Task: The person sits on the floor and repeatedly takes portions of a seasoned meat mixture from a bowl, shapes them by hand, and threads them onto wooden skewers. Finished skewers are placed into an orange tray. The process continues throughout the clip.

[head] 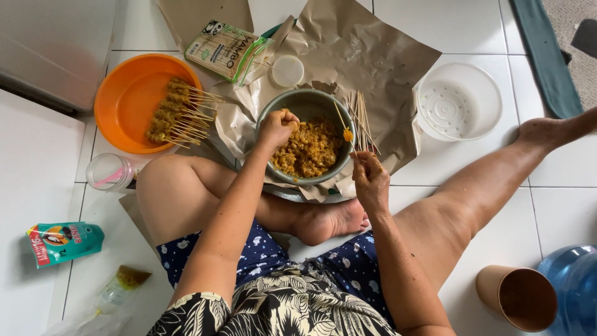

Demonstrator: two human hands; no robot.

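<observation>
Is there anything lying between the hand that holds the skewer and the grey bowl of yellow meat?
Nothing visible does. The right hand holds a thin wooden skewer with one yellow piece on it, right at the rim of the round grey metal bowl. The loose bundle of bare bamboo sticks rests on the rim beside it, not across the way. The left hand is closed at the bowl.

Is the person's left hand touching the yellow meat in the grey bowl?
Touching. The head view shows the left hand closed into a fist, pressed onto the yellow meat inside the grey bowl, with no gap.

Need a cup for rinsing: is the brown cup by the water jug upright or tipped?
Tipped. The brown cup lies on its side, its mouth showing and looking empty.
</observation>
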